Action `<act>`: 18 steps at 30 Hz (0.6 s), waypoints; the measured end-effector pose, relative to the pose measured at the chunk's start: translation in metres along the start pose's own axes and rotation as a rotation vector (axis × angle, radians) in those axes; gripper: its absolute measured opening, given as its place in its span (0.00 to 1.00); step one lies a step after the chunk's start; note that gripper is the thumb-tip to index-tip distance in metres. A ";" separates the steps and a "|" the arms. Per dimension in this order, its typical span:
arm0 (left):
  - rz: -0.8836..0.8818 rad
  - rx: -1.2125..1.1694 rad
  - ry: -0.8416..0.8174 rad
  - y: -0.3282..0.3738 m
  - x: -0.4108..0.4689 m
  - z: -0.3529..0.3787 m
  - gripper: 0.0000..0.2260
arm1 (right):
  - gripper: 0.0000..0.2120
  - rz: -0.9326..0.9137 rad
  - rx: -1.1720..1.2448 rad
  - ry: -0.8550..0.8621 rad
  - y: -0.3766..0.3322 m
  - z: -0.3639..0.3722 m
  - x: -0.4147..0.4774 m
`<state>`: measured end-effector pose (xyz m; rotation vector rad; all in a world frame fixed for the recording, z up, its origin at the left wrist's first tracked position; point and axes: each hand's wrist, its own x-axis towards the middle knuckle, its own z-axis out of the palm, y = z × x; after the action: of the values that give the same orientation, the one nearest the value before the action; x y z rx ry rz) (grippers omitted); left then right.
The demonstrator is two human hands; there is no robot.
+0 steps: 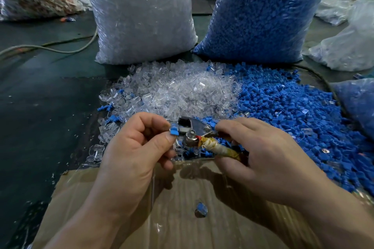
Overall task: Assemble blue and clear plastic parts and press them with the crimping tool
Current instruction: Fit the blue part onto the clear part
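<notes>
The left hand [131,147] pinches a small blue part [174,131] between thumb and forefinger, the other fingers curled loosely under. The part sits just beside the metal head of the crimping tool [194,129], at its 9 o'clock. I cannot tell whether a clear piece is already fitted on it. The right hand [263,157] lies palm down, fingers curled round the tool's tape-wrapped handles, head pointing to 10 o'clock.

The step looks like feeding the part into the head. It should go in square and fully seated, with the left fingertips drawn back from the jaws before any squeeze.

Both hands hover over a cardboard sheet [202,228] at 6 o'clock, where 1 blue piece [201,209] lies. At 12 o'clock is the clear parts pile [182,91], at 2 o'clock the blue parts pile [293,111]. Behind them 2 full bags stand on the dark worktop [40,97].
</notes>
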<state>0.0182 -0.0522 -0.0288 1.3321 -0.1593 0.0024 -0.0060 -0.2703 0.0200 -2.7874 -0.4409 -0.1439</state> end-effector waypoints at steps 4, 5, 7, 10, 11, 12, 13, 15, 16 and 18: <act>0.006 0.009 -0.017 -0.002 0.002 -0.003 0.08 | 0.25 0.000 0.062 0.044 0.001 -0.001 -0.001; 0.005 0.017 -0.028 -0.002 0.002 -0.003 0.08 | 0.25 -0.020 0.064 0.035 0.000 -0.001 0.000; -0.003 0.019 -0.037 -0.002 0.002 -0.004 0.08 | 0.25 -0.053 0.048 0.017 -0.001 0.000 0.000; -0.017 0.017 -0.053 -0.001 0.002 -0.004 0.08 | 0.25 -0.063 0.035 0.025 0.000 0.000 0.001; -0.022 0.012 -0.070 0.000 0.001 -0.003 0.08 | 0.25 -0.065 0.039 0.027 0.000 0.000 0.001; -0.023 0.008 -0.084 0.001 0.001 -0.003 0.08 | 0.25 -0.069 0.040 0.024 0.000 0.000 0.001; -0.023 0.004 -0.091 0.001 0.000 -0.002 0.07 | 0.25 -0.076 0.038 0.019 -0.001 0.000 0.000; -0.025 -0.002 -0.086 0.002 -0.001 -0.001 0.07 | 0.26 -0.087 0.023 0.012 -0.002 0.001 0.000; -0.026 0.000 -0.085 0.002 -0.001 0.000 0.07 | 0.26 -0.084 0.015 0.010 -0.002 0.002 0.000; -0.026 0.016 -0.090 0.002 -0.001 0.000 0.07 | 0.26 -0.073 0.003 0.017 -0.002 0.002 0.001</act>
<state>0.0168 -0.0514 -0.0267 1.3504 -0.2187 -0.0789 -0.0061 -0.2674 0.0192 -2.7664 -0.5381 -0.1838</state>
